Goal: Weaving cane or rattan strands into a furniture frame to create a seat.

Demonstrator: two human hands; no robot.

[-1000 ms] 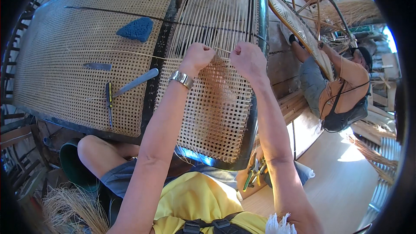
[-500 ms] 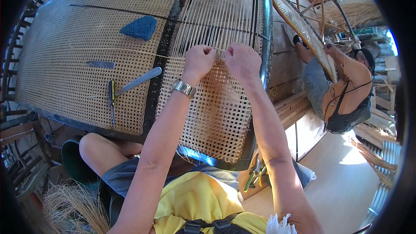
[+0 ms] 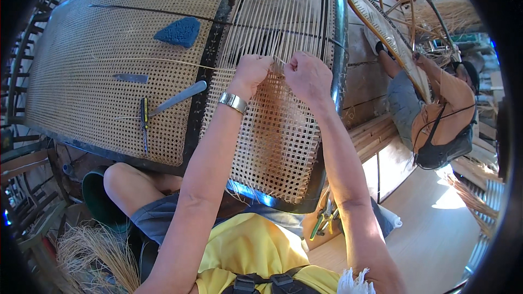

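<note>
We read the clock from our own hands. Our left hand [image 3: 254, 73] and right hand [image 3: 309, 78] are over the panel [image 3: 289, 169], where its close weave meets the bare canes [image 3: 272, 13]; both are pinched thumb to forefinger on a pale strand [image 3: 185, 64], which trails off toward 9 o'clock. The frame [image 3: 339, 65] has its edge near our right hand, at 3; the bar [image 3: 197, 114] bounds the panel at 9, bearing pale marks too small to make out. Narrow gaps part the canes toward 12, where a rod [image 3: 163, 14] crosses. Past the bar, a sponge [image 3: 177, 32] lies at 10, a blade [image 3: 131, 78] at 9, a screwdriver [image 3: 144, 114] at 8. A knife [image 3: 180, 98] there reaches onto the bar. A co-worker [image 3: 444, 114] sits between 3 and 4, well apart; a board [image 3: 430, 218] spans 4. Pliers [image 3: 317, 226] are beside our right forearm, at 5. At 8 is a bucket [image 3: 101, 198], its contents hidden from us; fibre [image 3: 101, 253] bunches at 7.
</note>
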